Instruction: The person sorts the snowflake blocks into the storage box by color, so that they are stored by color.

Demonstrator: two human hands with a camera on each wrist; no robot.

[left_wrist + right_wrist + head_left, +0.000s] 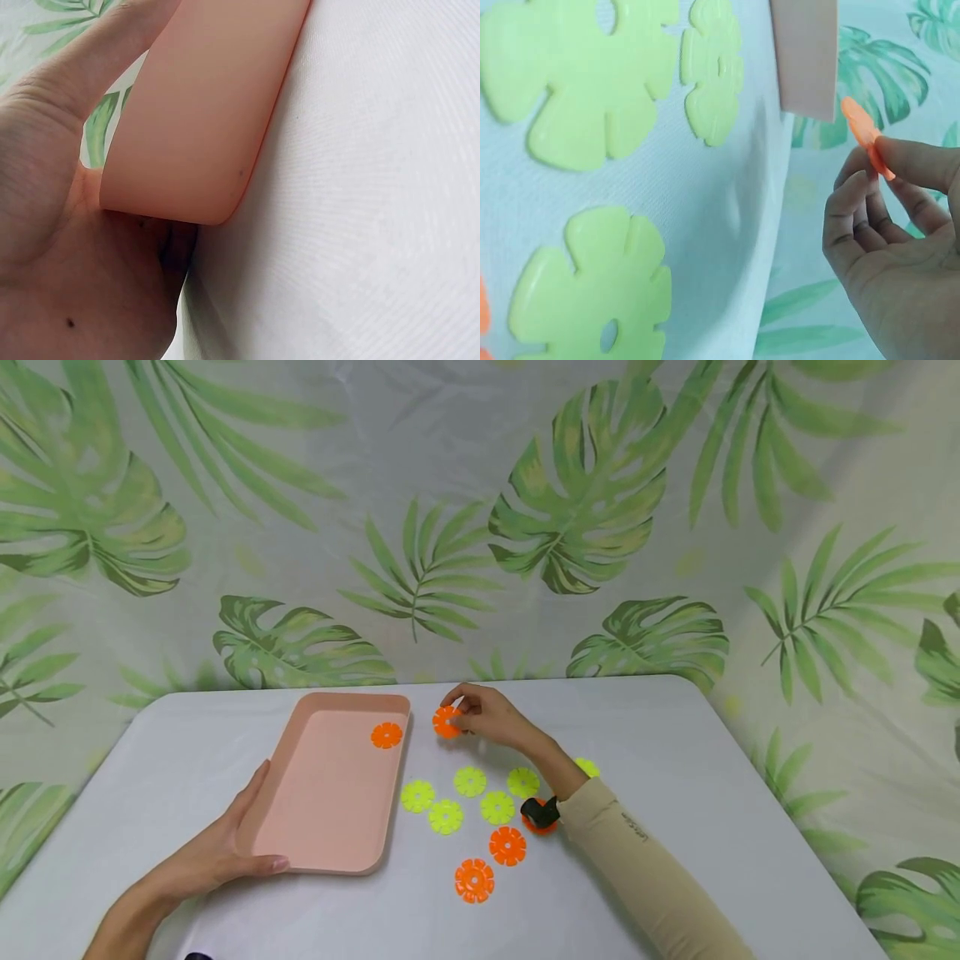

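Observation:
A pale pink tray lies on the left half of the table. At its near left corner my left hand holds it, thumb along the near wall and fingers along the left wall. Inside the tray, close to the right wall, is an orange notched plastic disc. My right hand pinches another orange notched disc between thumb and fingers, just right of the tray's far end. In the right wrist view this pinched disc shows nearly edge-on, raised off the table.
Several yellow-green notched discs lie flat right of the tray. Nearer me are orange discs, one partly hidden by the black wrist camera. A leaf-patterned cloth hangs behind the white table.

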